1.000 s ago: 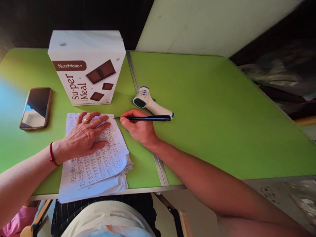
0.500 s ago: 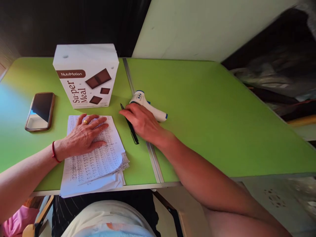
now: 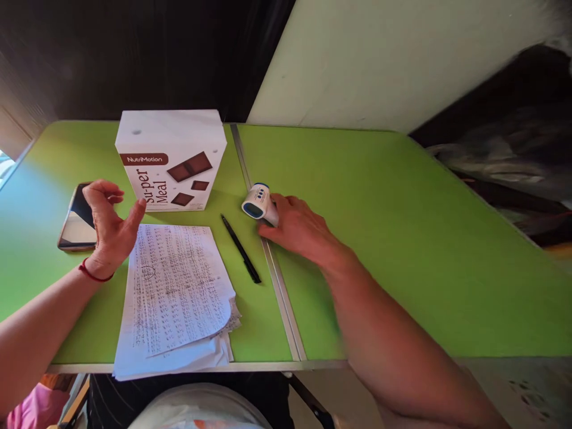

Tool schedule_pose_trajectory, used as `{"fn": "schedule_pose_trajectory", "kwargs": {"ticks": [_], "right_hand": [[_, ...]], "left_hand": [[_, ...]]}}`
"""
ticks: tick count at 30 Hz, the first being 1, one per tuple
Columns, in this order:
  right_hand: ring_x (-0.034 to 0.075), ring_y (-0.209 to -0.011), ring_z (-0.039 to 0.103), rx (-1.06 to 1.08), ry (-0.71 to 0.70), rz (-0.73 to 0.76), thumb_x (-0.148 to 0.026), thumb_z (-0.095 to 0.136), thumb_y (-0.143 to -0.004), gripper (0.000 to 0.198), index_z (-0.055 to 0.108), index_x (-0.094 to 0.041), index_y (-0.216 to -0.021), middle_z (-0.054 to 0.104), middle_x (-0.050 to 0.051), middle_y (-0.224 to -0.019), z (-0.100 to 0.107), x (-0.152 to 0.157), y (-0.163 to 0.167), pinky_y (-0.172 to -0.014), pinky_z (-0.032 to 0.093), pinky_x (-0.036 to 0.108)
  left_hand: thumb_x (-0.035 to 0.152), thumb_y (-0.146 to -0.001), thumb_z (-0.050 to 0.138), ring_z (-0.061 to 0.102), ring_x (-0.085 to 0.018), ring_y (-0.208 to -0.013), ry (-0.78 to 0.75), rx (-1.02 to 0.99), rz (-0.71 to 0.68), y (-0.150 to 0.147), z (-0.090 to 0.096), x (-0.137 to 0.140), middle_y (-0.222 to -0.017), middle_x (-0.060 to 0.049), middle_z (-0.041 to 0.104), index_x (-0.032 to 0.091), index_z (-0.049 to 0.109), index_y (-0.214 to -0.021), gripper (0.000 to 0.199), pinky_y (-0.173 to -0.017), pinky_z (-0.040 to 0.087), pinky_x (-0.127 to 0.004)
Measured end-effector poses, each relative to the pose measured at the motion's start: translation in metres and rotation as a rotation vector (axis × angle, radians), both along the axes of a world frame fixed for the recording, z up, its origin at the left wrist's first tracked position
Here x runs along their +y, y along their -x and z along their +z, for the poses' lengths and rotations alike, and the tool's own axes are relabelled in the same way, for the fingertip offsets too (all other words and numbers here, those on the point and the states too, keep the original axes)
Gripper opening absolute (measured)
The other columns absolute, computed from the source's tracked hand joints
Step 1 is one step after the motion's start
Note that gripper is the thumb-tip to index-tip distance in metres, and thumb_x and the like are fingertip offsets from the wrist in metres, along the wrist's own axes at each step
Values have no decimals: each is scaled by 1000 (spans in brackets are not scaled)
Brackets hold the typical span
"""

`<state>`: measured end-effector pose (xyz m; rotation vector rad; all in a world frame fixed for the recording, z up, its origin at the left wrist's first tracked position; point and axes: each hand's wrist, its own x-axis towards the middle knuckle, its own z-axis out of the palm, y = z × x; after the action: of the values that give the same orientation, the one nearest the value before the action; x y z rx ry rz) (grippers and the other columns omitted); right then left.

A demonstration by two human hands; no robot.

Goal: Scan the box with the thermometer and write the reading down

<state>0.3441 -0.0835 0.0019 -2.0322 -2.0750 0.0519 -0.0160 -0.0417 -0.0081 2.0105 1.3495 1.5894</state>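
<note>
the page work stands well advanced, judging by what shows: the papers [image 3: 179, 292] at lower left of centre carry dense rows of handwriting over most of the top sheet, with one entry ringed near its left side. how much room is left to fill is too small to tell. the black pen [image 3: 240, 249] lies free on the green surface [image 3: 393, 250], to the right of the papers and held by neither hand. the white thermometer [image 3: 259, 204] is at the centre of the frame, its dark screen facing the lower left; whether it is clear of the surface cannot be told.

the right hand [image 3: 300, 227] grasps the thermometer, thumb on the near side and fingers on the far side, the handle mostly hidden in the palm; its forearm slants in from the lower right. the left hand [image 3: 111, 223] is raised and holds nothing, fingers curled and thumb apart, between the phone [image 3: 75, 231] and the white box [image 3: 179, 185] in the picture, partly covering both. its forearm enters from the lower left.
</note>
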Motion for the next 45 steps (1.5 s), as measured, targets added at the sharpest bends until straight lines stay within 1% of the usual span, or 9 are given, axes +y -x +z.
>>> {"fn": "schedule_pose_trajectory", "kwargs": {"ticks": [3,6,8,13,18,23,27,38,45], "right_hand": [[25,-80,63,37,87,-61,-39,71,-83,32,66,-19,-108,69,11,-97,-1,-1,-3,-59,46,34],[22,-73,62,61,86,-71,-35,72,-82,23,66,-20,-97,68,9,-93,0,-3,-2,-56,44,32],[22,-74,62,76,83,-63,-33,70,-83,20,67,-20,-98,69,10,-94,2,-5,-1,-56,45,32],[27,-87,68,89,116,-94,-31,62,-90,27,68,-17,-113,70,15,-107,5,-8,5,-61,50,34],[31,-98,69,80,76,-116,-30,59,-91,31,68,-18,-118,70,16,-114,0,-8,10,-66,53,37],[32,-99,67,26,23,-132,-35,60,-92,34,67,-16,-120,70,19,-114,-5,-6,8,-66,51,38],[31,-93,67,-14,104,-158,-42,64,-91,40,69,-15,-120,71,18,-110,1,1,6,-65,48,37],[31,-95,69,-170,291,-216,-41,52,-99,43,65,-12,-128,72,19,-113,26,1,26,-67,41,34],[28,-91,70,-68,287,-230,-39,53,-98,38,69,-11,-118,73,18,-110,21,3,24,-69,45,34]], "left_hand": [[69,-89,71,54,-31,-132,63,42,-131,4,-6,14,-143,-13,48,32,35,-143,75,-105,53,-53],[72,-98,56,50,-32,-145,184,132,-379,1,-1,14,-158,-16,42,33,25,-157,77,-111,55,-51],[69,-98,58,49,-33,-147,235,137,-446,0,3,9,-159,-17,42,32,28,-158,77,-116,54,-52],[54,-97,69,42,-36,-152,322,60,-400,5,0,-2,-160,-15,40,33,34,-159,73,-127,43,-63],[44,-97,71,50,-33,-144,346,19,-398,6,-4,-5,-151,-15,47,33,38,-154,66,-124,46,-63],[53,-97,69,46,-34,-148,323,52,-396,3,1,-2,-155,-14,43,34,35,-156,71,-125,46,-60],[59,-98,67,47,-33,-148,290,66,-422,1,1,3,-156,-15,42,35,30,-158,75,-122,49,-58],[50,-91,79,50,-32,-145,204,-104,-431,1,-22,8,-158,-11,47,34,40,-157,78,-120,52,-50],[54,-80,87,58,-36,-136,269,-104,-344,8,-34,31,-145,-13,57,30,46,-149,85,-107,59,-54]]}}
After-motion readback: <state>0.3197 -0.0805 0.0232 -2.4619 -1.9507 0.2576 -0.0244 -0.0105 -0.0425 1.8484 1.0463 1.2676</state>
